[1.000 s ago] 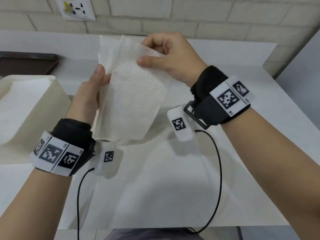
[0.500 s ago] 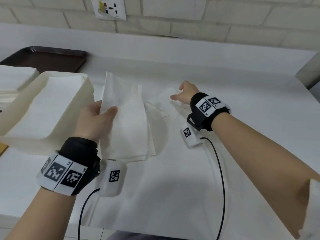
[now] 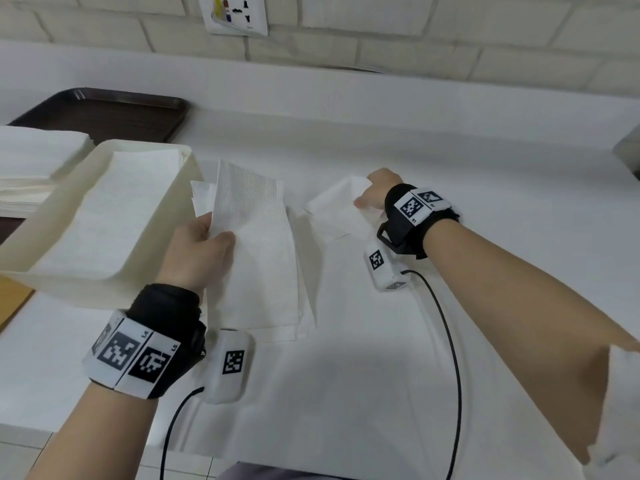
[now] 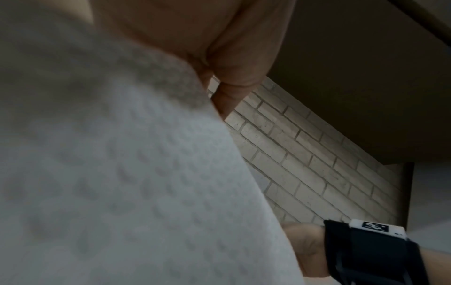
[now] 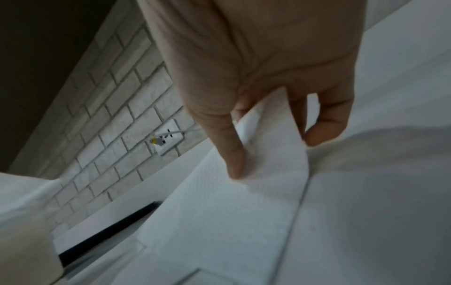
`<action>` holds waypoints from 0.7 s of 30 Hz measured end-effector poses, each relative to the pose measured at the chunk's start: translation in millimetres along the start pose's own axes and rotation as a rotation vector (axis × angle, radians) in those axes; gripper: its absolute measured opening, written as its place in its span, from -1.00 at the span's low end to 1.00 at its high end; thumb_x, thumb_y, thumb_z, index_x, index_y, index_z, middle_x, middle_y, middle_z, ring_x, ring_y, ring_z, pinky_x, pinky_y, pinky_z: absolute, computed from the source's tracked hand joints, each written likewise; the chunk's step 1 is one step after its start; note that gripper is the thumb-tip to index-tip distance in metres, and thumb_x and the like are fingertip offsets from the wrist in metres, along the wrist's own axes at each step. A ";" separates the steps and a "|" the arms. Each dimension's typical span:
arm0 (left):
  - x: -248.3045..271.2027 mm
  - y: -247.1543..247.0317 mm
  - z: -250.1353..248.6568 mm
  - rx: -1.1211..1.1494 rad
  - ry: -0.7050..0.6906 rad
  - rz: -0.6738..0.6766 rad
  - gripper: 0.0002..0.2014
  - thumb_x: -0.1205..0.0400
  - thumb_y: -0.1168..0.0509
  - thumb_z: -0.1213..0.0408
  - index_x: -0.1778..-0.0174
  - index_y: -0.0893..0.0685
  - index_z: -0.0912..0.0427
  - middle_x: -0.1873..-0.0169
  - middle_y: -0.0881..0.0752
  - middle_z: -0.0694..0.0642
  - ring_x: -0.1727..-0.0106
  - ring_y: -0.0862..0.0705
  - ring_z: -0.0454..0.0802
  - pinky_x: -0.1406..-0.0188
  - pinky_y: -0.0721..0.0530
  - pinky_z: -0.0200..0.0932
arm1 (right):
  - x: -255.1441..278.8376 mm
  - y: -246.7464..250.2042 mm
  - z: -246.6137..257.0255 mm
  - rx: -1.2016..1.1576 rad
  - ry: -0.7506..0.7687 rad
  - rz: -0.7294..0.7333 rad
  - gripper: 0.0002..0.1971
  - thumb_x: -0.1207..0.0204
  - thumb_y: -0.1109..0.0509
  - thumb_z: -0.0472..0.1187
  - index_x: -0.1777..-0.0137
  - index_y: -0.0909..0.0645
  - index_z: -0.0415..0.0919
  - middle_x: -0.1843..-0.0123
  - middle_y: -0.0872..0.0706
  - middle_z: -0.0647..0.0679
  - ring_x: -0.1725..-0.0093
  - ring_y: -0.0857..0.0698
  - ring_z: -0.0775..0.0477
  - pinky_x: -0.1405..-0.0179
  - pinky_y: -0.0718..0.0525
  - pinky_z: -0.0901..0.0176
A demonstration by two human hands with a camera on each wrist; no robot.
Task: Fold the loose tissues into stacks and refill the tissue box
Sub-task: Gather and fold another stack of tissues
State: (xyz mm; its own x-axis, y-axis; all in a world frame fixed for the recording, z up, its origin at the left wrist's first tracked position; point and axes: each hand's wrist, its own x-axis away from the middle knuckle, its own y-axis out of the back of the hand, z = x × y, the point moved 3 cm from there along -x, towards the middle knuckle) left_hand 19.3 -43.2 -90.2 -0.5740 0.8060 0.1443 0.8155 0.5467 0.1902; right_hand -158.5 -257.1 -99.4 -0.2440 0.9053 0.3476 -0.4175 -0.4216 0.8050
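Tissue (image 3: 337, 211) lies mid-frame, pinched by the right hand (image 3: 375, 194); left hand (image 3: 199, 252) grips the stack (image 3: 258, 258) beside the box (image 3: 166, 220).

From my head the camera looks forward and down over the white table (image 3: 381, 393), taking in both forearms and the brick wall (image 3: 450, 32) at the far edge. The camera on my left wrist sits very close under my left hand (image 4: 195, 32), looking up along it; a folded tissue (image 4: 109, 173) fills most of its frame, with the brick wall and my right wrist beyond. The one on my right wrist looks along my right hand (image 5: 263, 63) from just as near, down onto the table. All three views share the brick wall; the head and right wrist views also share the wall socket (image 5: 165, 140).
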 end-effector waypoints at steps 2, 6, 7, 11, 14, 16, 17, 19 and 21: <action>-1.6 0.9 0.1 -0.004 -0.009 0.001 -0.66 -0.58 -0.09 0.56 0.24 -0.68 0.08 0.33 -0.66 0.13 0.33 -0.59 0.03 0.28 -0.52 -0.14 | 4.6 6.4 0.2 -0.088 0.074 -0.065 -0.52 -0.50 -0.40 -0.26 -0.41 -0.47 -0.33 -0.39 -0.57 -0.21 -0.33 -0.58 -0.19 -0.09 -0.56 0.21; -5.9 -0.1 -1.4 0.002 -0.040 -0.052 -0.66 -0.58 -0.08 0.49 0.26 -0.66 0.01 0.42 -0.61 0.03 0.44 -0.54 -0.08 0.40 -0.47 -0.20 | 24.7 29.3 1.7 -0.247 0.209 -0.205 -0.75 -0.55 -0.34 -0.25 -0.19 -0.65 -0.29 -0.14 -0.71 -0.19 -0.01 -0.64 -0.10 0.30 -0.50 0.30; -7.0 -1.9 -3.4 -0.001 -0.057 -0.068 -0.67 -0.59 -0.07 0.47 0.25 -0.66 0.01 0.45 -0.61 -0.02 0.47 -0.54 -0.12 0.44 -0.48 -0.25 | 30.1 34.6 2.6 -0.303 0.231 -0.229 -0.77 -0.54 -0.33 -0.27 -0.17 -0.64 -0.24 -0.10 -0.70 -0.17 0.04 -0.62 -0.07 0.38 -0.49 0.35; -11.3 -14.4 -18.6 -0.003 -0.146 -0.098 -0.68 -0.62 -0.06 0.46 0.13 -0.62 -0.05 0.26 -0.68 -0.05 0.17 -0.65 -0.01 0.04 -0.62 -0.03 | 64.7 53.6 14.3 -0.583 0.347 -0.204 -0.73 -0.50 -0.28 -0.38 -0.09 -0.48 -0.01 0.18 -0.63 -0.06 0.37 -0.64 0.04 0.59 -0.47 0.35; -14.7 -26.5 -29.6 0.007 -0.188 -0.096 -0.67 -0.62 -0.05 0.46 -0.01 -0.55 -0.09 0.06 -0.68 -0.02 -0.03 -0.65 0.01 -0.23 -0.59 0.06 | 90.6 64.4 22.2 -0.645 0.425 -0.164 -0.79 -0.50 -0.26 -0.41 0.06 -0.60 -0.08 0.25 -0.66 -0.02 0.48 -0.68 0.07 0.53 -0.47 0.29; -19.4 -31.4 -35.2 0.004 -0.214 -0.107 -0.61 -0.61 -0.06 0.46 -0.21 -0.49 -0.10 -0.13 -0.65 -0.01 -0.17 -0.62 0.02 -0.32 -0.56 0.08 | 102.0 67.5 24.5 -0.696 0.462 -0.053 -0.77 -0.48 -0.25 -0.45 0.06 -0.64 -0.15 0.17 -0.70 -0.06 0.36 -0.74 0.04 0.45 -0.51 0.27; -22.0 -32.6 -38.0 0.013 -0.239 -0.109 -0.56 -0.60 -0.07 0.46 -0.31 -0.45 -0.09 -0.24 -0.62 0.02 -0.25 -0.60 0.04 -0.35 -0.54 0.11 | 106.8 67.8 25.0 -0.721 0.485 0.026 -0.74 -0.43 -0.26 -0.48 0.00 -0.64 -0.17 0.12 -0.71 -0.07 0.27 -0.76 0.02 0.40 -0.54 0.26; -24.7 -33.4 -44.0 0.012 -0.293 -0.111 -0.45 -0.55 -0.10 0.46 -0.43 -0.34 -0.11 -0.39 -0.52 0.10 -0.38 -0.52 0.11 -0.41 -0.47 0.17 | 115.8 68.8 25.5 -0.740 0.540 0.139 -0.59 -0.26 -0.25 -0.49 -0.11 -0.58 -0.20 0.06 -0.73 -0.05 0.14 -0.77 0.02 0.33 -0.59 0.26; -25.8 -34.5 -47.3 0.055 -0.308 -0.099 -0.37 -0.49 -0.13 0.40 -0.43 -0.22 -0.25 -0.43 -0.48 0.16 -0.40 -0.50 0.12 -0.43 -0.45 0.17 | 122.2 71.6 25.9 -0.712 0.586 0.125 -0.56 -0.26 -0.25 -0.52 -0.15 -0.54 -0.22 0.05 -0.72 -0.03 0.12 -0.77 0.07 0.31 -0.61 0.29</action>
State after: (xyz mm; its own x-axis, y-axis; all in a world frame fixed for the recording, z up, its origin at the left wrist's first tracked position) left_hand 2.5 -93.6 -54.5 -0.6081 0.7744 -0.1747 0.7645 0.6305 0.1342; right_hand -195.6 -175.3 13.2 -0.6455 0.7626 -0.0427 -0.7497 -0.6219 0.2263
